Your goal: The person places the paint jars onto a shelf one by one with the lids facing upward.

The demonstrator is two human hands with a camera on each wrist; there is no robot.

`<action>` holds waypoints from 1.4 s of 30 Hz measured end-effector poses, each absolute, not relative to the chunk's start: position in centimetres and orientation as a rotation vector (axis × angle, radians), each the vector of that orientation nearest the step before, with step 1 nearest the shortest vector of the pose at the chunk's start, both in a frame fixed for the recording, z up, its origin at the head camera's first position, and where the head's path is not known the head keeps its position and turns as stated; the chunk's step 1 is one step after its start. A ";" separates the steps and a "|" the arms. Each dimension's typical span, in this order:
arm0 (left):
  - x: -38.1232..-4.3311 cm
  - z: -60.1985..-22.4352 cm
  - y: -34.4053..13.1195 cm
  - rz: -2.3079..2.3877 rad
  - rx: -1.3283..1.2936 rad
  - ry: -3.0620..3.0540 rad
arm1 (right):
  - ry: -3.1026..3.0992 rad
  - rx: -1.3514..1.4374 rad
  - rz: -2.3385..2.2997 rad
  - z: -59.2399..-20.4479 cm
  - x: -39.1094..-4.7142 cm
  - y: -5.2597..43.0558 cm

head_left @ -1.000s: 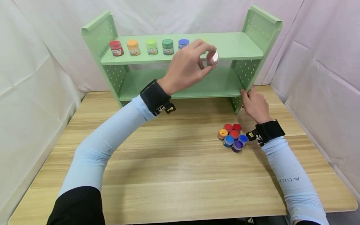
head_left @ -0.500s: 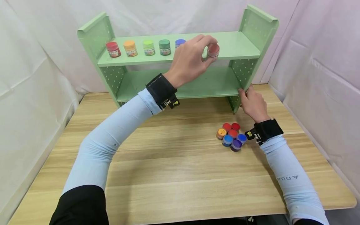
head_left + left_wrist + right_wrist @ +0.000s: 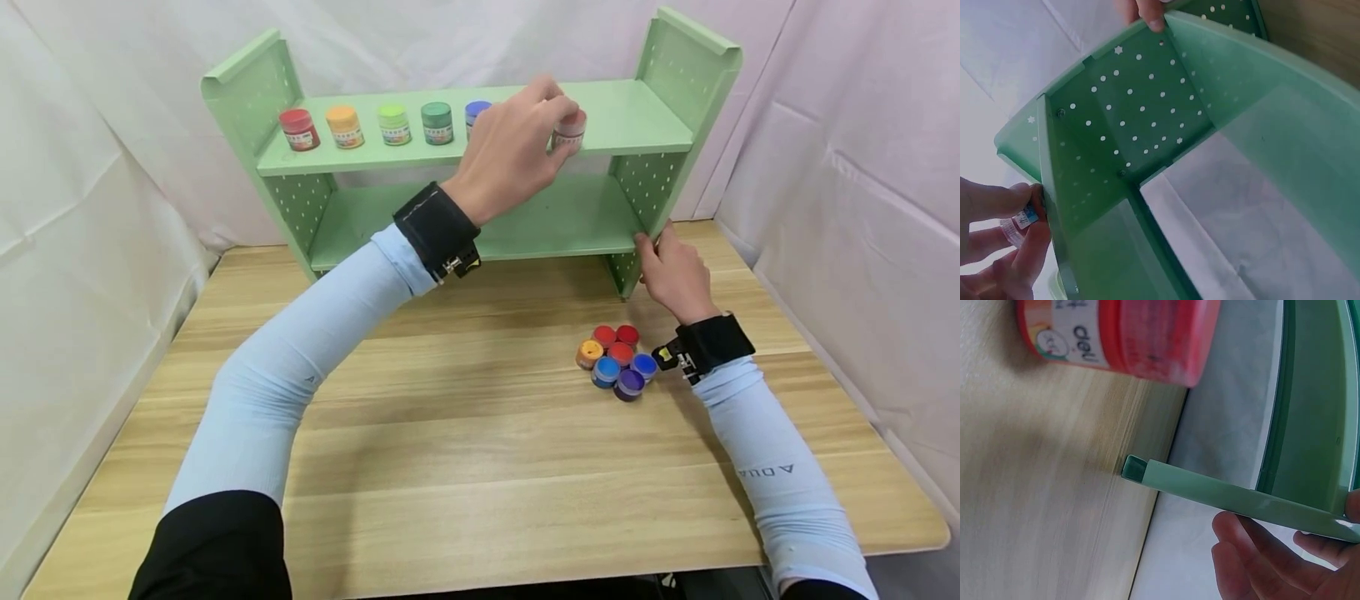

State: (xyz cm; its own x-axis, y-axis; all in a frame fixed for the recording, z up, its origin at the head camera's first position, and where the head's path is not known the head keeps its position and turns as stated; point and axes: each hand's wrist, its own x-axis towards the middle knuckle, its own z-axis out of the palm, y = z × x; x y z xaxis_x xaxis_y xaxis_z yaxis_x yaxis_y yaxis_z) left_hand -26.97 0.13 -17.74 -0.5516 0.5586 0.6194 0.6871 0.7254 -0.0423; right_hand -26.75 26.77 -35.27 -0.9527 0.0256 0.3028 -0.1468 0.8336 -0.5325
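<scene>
My left hand (image 3: 517,154) pinches a small paint jar (image 3: 569,131) with a dull reddish lid at the front of the upper shelf. In the left wrist view, that jar (image 3: 1020,223) sits between thumb and fingers, right beside the shelf edge. My right hand (image 3: 678,275) grips the lower right side panel of the green shelf rack (image 3: 663,179), thumb in front and fingers along the outside. Left of my left hand, the upper shelf bears a row of upright jars: red (image 3: 299,130), orange (image 3: 345,127), light green (image 3: 393,124), dark green (image 3: 437,123) and a partly hidden blue one (image 3: 476,111).
Several more jars stand clustered on the wooden table (image 3: 420,467) in front of the rack's right side, among them an orange jar (image 3: 589,354) and a purple jar (image 3: 629,384). A red jar (image 3: 1116,337) looms close in the right wrist view. White cloth (image 3: 840,150) surrounds the table.
My left hand has turned the jar upright, label now facing forward, and brought it to the upper shelf. My right hand keeps its grip on the side panel.
</scene>
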 end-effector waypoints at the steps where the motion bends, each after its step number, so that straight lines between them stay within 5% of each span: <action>1: -27.0 -17.6 0.2 -0.253 -0.934 -2.316 | -2.715 0.090 0.822 -35.3 -26.8 26.8; 42: -28.7 -17.3 2.5 0.100 -0.813 -2.305 | -2.709 0.073 0.799 -35.0 -26.6 26.7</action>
State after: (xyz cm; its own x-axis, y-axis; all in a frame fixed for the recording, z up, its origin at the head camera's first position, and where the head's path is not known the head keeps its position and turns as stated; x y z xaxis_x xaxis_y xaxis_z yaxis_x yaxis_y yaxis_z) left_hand -28.73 2.50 -17.33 -0.5725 0.5796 0.5799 0.5273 0.8019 -0.2809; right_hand -26.58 26.69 -35.05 -0.9490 0.0398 0.3128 -0.1364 0.8426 -0.5210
